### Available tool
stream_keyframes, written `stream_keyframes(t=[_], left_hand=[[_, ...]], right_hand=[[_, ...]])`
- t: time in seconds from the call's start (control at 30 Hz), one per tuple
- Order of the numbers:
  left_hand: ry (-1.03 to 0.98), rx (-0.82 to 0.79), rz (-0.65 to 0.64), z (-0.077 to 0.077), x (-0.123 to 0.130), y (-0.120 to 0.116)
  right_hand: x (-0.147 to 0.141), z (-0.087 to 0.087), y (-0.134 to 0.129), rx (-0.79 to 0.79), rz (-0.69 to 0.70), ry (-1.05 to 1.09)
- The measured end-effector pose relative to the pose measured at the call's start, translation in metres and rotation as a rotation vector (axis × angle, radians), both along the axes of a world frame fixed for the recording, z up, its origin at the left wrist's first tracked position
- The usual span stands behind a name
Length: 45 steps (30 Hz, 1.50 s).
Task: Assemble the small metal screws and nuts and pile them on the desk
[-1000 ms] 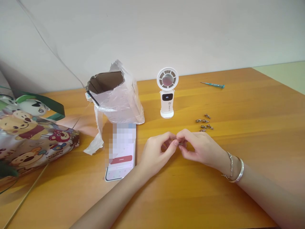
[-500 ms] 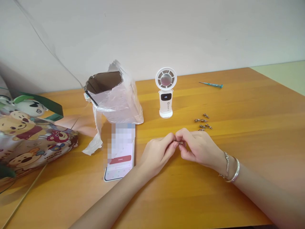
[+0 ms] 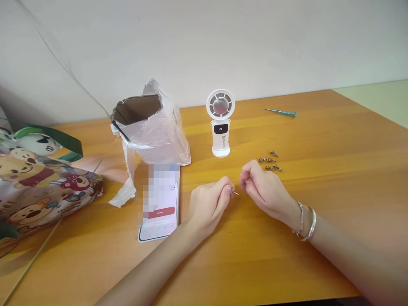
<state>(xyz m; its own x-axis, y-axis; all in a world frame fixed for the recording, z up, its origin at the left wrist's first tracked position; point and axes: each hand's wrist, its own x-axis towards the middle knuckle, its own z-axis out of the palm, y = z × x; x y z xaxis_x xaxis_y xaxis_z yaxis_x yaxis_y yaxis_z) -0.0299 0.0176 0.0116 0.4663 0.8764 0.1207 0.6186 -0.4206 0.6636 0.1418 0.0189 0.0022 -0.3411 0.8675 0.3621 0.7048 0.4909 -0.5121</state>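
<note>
My left hand [image 3: 210,202] is closed in a pinch on a small metal screw-like fitting [image 3: 234,192], whose thin pin points right past the thumb. To the right and slightly higher, my right hand [image 3: 263,185] is apart from it, with its fingers curled in. Whatever those fingers hold, if anything, is hidden. Beyond the right hand, several similar metal fittings [image 3: 270,160] lie loose on the wooden table [image 3: 306,191].
A white handheld fan [image 3: 220,138] stands upright behind my hands. At left are a phone [image 3: 161,225], an opened box in white plastic [image 3: 165,144] and a cartoon-print bag [image 3: 35,187]. A teal screwdriver [image 3: 285,113] lies at the back right.
My hands have separated: the right has lifted up from the left, its fingers curling in. The fitting stays in my left hand, its pin now showing.
</note>
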Motion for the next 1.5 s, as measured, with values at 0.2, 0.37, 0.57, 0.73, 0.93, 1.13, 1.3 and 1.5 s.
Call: stream_keyframes(t=[0.2,0.37,0.57,0.73,0.93,1.13,1.3,1.5], left_hand=[[-0.021,-0.058,0.054,-0.005,-0.001,0.003],[-0.007,-0.082,0.011,-0.006,-0.001,0.005],[0.091,-0.008,0.003,-0.005,-0.001,0.007],[0.155,0.073,0.002,-0.005,-0.001,0.007],[0.173,0.111,0.022,-0.003,0.000,0.006],[0.146,0.058,0.020,-0.003,0.003,0.003],[0.103,0.024,0.058,-0.005,0.007,-0.001],[0.018,-0.058,0.049,-0.004,0.011,-0.004]], right_hand=[[-0.005,0.002,-0.005,-0.064,0.117,0.071],[-0.008,-0.002,-0.005,0.010,0.095,0.019],[-0.007,-0.004,-0.002,0.091,0.058,-0.064],[-0.008,-0.005,-0.002,0.070,0.055,-0.108],[-0.008,-0.003,-0.005,0.058,0.020,-0.177],[-0.012,-0.002,-0.008,0.064,0.002,-0.186],[-0.020,-0.004,-0.012,0.088,-0.071,-0.164],[-0.025,-0.003,-0.015,0.043,-0.102,-0.121]])
